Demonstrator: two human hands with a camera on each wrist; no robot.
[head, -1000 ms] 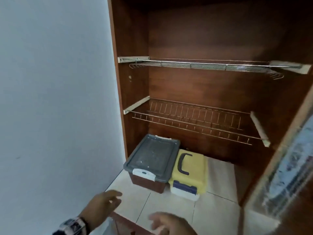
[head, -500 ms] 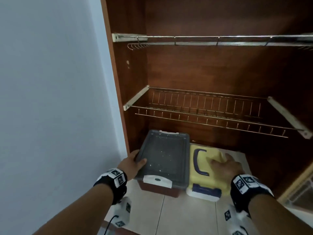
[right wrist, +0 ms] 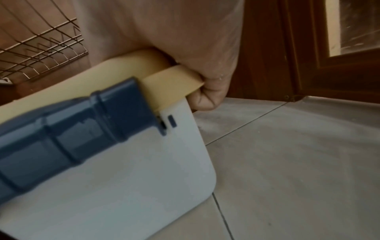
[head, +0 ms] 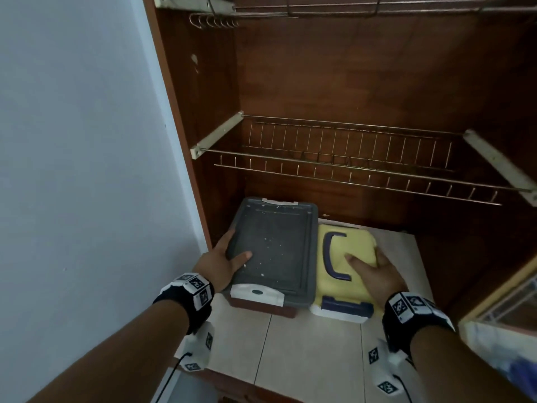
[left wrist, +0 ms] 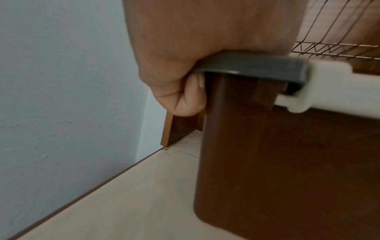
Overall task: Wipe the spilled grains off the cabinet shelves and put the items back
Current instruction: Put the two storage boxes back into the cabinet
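Observation:
Two lidded boxes stand side by side on the tiled bottom shelf (head: 305, 350) of the brown cabinet. The left one is a brown box with a grey lid (head: 273, 251) (left wrist: 255, 65) and white latch; pale grains speckle the lid. My left hand (head: 223, 263) (left wrist: 180, 91) grips its left rim, thumb on top and fingers curled under. The right one is a white box with a yellow lid (head: 348, 257) (right wrist: 148, 68), dark blue handle and latch. My right hand (head: 374, 271) (right wrist: 205, 92) grips its right rim, thumb on the lid and fingers curled under the edge.
A wire dish rack (head: 348, 161) spans the cabinet above the boxes, and a second wire shelf (head: 319, 7) with hooks hangs higher. A pale wall (head: 87, 170) borders the cabinet on the left. The open glass-paned door (head: 505, 309) stands at the right.
Both hands reached in from the bottom of view and took hold of the boxes: the left on the grey-lidded one, the right on the yellow-lidded one. The view has tilted down and moved closer.

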